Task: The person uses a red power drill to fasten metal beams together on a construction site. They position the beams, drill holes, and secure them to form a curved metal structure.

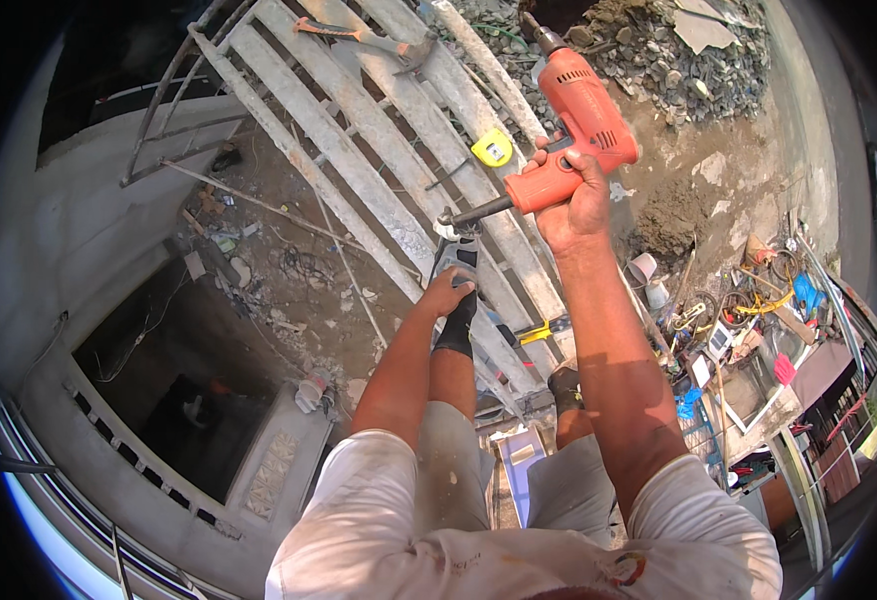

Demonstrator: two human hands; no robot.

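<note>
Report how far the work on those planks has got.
Done: the pale planks lie side by side across the frame, with a hammer and yellow tape measure set on them. In hand: the right hand grips the orange drill; the left hand reaches to the shoe. Left: no fastenings are visible, so I cannot tell.

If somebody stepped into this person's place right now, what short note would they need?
Right hand: gripping the orange power drill, raised in the air, its cord trailing from the handle.
Left hand: down at the left foot, touching the dark sock.
You stand on a frame of pale wooden slats, high above rubble. A yellow tape measure and an orange-handled hammer lie on the slats.
Drilling done or left: cannot tell.
</note>
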